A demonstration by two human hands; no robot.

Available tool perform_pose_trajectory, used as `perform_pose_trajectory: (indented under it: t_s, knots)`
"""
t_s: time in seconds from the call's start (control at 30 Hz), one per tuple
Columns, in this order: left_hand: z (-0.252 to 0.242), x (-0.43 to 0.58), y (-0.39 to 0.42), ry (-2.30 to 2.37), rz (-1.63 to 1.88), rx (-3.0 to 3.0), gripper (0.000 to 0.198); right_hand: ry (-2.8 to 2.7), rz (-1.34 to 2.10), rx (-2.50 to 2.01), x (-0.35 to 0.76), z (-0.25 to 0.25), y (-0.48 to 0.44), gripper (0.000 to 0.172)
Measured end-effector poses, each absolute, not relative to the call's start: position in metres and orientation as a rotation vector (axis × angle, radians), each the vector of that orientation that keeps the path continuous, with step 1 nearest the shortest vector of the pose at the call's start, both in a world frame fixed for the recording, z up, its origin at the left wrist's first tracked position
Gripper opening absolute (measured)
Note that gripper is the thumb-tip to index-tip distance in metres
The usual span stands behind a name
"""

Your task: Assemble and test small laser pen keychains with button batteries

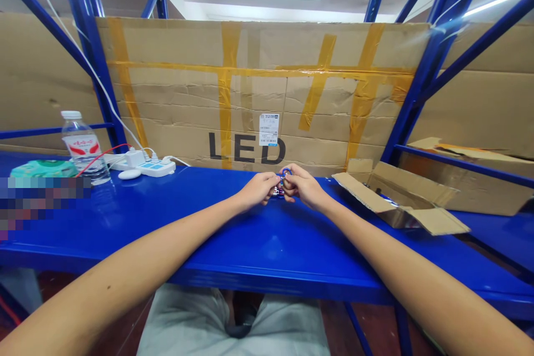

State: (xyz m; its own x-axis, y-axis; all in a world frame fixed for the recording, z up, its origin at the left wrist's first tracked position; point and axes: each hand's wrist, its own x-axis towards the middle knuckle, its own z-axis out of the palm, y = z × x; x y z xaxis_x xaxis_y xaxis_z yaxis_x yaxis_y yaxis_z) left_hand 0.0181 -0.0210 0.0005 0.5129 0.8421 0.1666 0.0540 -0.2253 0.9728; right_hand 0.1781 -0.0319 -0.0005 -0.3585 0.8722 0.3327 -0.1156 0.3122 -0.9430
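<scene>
My left hand (259,188) and my right hand (305,186) meet near the far edge of the blue shelf top. Both are closed, fingertips pinching one small item with a blue loop (286,171). The loop sticks up between the fingers. Below it, shiny silver, blue and reddish bits (277,192) show close to the shelf surface. Fingers cover much of the item, and it is too small to name its kind. Both forearms reach in from the lower corners.
To the right stands an open cardboard box (434,221) with dark and blue items inside. At left are a water bottle (85,150), a green packet (44,169) and a white power strip (156,167) with cables. A large taped cardboard panel (183,105) backs the blue shelf (267,250).
</scene>
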Motion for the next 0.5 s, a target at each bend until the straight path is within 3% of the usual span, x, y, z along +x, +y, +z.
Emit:
perform_pose_trajectory:
  t_s: [0.5]
  knots:
    - [-0.0002,0.0181,-0.0179,0.679,0.946,1.547,0.031,-1.602,1.381,-0.66,0.1804,0.0043,-0.038,0.019]
